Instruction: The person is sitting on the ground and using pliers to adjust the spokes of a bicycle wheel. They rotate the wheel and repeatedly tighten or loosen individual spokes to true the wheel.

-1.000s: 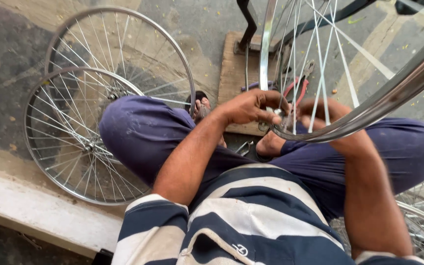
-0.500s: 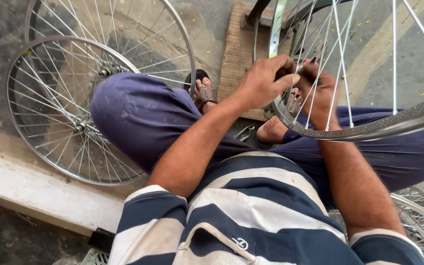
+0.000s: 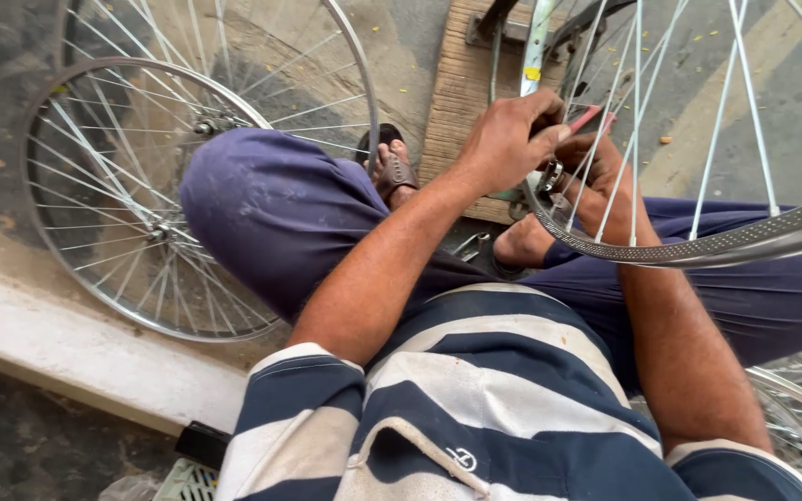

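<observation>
Now the left hand (image 3: 505, 141) has gone a little higher up the shiny silver bicycle wheel rim (image 3: 698, 249) than a moment ago. Its fingers are closed on a small red-handled tool (image 3: 587, 118), right at the spokes. The right hand (image 3: 598, 172) sits just behind it, inside the wheel, curled around something I cannot make out. So the work has moved along the rim. Two more spoked wheels (image 3: 141, 204) lie well off to the left.

Soft, even daylight lit the scene, brightest on the far pavement (image 3: 791, 83). Shadows stayed faint and diffuse. Glare glinted off the near wheel rim (image 3: 698, 249). Focus was sharp, with slight wide-angle stretching at the edges.
</observation>
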